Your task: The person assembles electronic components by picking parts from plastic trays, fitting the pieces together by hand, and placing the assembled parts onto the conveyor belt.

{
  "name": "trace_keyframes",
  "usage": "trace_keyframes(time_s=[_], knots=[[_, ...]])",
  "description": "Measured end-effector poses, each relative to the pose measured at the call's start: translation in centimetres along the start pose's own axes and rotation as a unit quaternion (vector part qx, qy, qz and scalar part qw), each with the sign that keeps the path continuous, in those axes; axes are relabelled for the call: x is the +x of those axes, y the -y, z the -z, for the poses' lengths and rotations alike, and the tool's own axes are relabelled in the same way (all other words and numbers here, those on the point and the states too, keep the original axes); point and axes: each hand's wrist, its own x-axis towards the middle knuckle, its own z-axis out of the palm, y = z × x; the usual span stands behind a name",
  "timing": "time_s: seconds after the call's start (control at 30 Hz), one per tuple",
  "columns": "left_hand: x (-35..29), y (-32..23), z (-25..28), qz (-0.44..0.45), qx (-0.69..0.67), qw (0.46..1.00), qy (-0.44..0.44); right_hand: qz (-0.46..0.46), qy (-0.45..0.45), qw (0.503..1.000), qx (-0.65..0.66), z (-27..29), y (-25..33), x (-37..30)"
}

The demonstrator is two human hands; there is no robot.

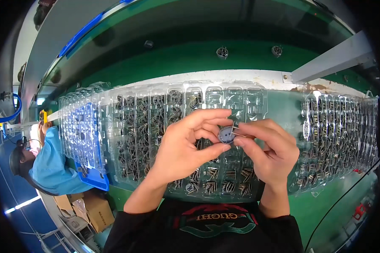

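A person stood at a green surface (291, 114), both bare hands raised together above a clear plastic tray (156, 126) whose pockets held rows of small round wire-legged parts. The left hand (185, 147) pinched a small round grey component (226, 135) between thumb and forefinger, the other fingers curled loosely above it. The right hand (268, 149) met it from the other side, its thumb and forefinger pressed on the thin metal legs (236, 130) that stuck out of the component. Both forearms rose from the lower edge, wrists bent inward so the fingertips nearly touched. The step in hand looked like checking or straightening the legs; the next move would seem to call for a steady grip and a light touch, since the legs looked easy to bend. A second clear tray (342, 135) of similar parts lay to the right, a blue tray (86, 139) under clear ones to the left, and another person in a light blue top (50, 164) sat at far left.
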Motion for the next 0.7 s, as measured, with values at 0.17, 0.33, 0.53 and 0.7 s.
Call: trace_keyframes(time_s=[0.17,0.33,0.53,0.7], knots=[[0.06,0.23,0.31,-0.017,0.025,1.000,0.008,0.069,-0.013,0.996,-0.059,0.15,-0.13,0.04],[0.02,0.13,0.28,-0.065,0.099,0.993,0.012,0.063,-0.005,0.994,-0.089,-0.09,-0.01,0.03],[-0.08,-0.18,0.40,-0.043,0.157,0.985,0.049,0.092,0.031,0.986,-0.135,-0.29,-0.21,-0.09],[0.13,-0.63,0.16,-0.006,0.120,0.991,0.060,0.090,0.029,0.985,-0.142,-0.21,-0.16,-0.24]])
